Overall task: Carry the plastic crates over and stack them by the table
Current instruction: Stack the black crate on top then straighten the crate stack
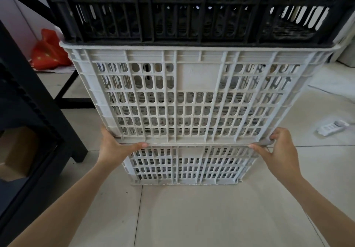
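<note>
A stack of three slotted plastic crates stands on the tiled floor straight ahead. A black crate is on top, a white crate sits under it, and a second white crate is at the bottom. My left hand grips the lower left corner of the middle white crate, thumb lying along the seam between the two white crates. My right hand holds the lower right corner at the same seam, fingers curled round the edge.
A black table with a thick leg stands close on the left, a cardboard box under it. A red bag lies behind. A white power strip lies on the floor at right. Open tiled floor lies in front of the stack.
</note>
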Tool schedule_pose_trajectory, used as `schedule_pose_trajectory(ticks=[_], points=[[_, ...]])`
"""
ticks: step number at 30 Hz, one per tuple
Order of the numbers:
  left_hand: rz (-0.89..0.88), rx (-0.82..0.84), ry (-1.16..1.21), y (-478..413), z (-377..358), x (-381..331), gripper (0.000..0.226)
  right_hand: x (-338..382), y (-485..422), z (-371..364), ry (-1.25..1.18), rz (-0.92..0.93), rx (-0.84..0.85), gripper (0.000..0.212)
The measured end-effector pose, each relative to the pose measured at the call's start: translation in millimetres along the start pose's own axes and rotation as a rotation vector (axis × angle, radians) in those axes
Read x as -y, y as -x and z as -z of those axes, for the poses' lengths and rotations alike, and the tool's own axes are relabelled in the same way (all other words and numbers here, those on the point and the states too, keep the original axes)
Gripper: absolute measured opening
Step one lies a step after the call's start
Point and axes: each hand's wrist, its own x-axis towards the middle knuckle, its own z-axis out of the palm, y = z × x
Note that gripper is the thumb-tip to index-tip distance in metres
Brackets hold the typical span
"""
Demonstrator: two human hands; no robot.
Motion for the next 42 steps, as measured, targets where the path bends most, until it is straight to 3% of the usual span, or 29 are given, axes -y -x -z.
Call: schedule_pose_trajectory(ticks=[6,10,12,14,17,21,25,27,31,35,39,42], points=[[0.030,0.047,0.056,-6,0,-2,0.128,8,-2,3,0.049,0.000,0.024,0.051],[0.034,0.094,-0.031,4,17,-27,0.109,15,-12,21,0.072,-0.033,0.172,0.046],[0.017,0.084,-0.040,10,37,-49,0.112,22,-16,35,0.039,-0.086,0.242,0.045],[-0.039,0.032,-0.002,16,61,-79,0.115,37,-20,56,-0.063,-0.203,0.244,0.064],[-0.125,-0.072,0.171,25,101,-139,0.119,74,-35,105,-0.205,-0.325,0.098,0.083],[-0.249,-0.158,0.273,37,151,-237,0.112,138,-65,191,-0.272,-0.268,-0.049,0.095],[-0.348,-0.174,0.266,36,198,-339,0.106,212,-106,268,-0.478,-0.148,0.002,0.104],[-0.318,-0.154,0.259,31,216,-378,0.110,247,-129,298,-0.588,-0.133,0.057,0.107],[-0.136,-0.094,0.130,26,239,-420,0.094,299,-169,337,-0.753,-0.116,0.107,0.097],[-0.001,-0.132,-0.068,31,256,-448,0.078,315,-181,353,-0.668,-0.174,0.089,0.066],[0.069,-0.081,-0.238,27,269,-471,0.081,322,-191,362,-0.521,-0.298,0.095,0.056],[0.106,-0.028,-0.324,25,273,-484,0.070,326,-196,364,-0.482,-0.350,0.102,0.057]])
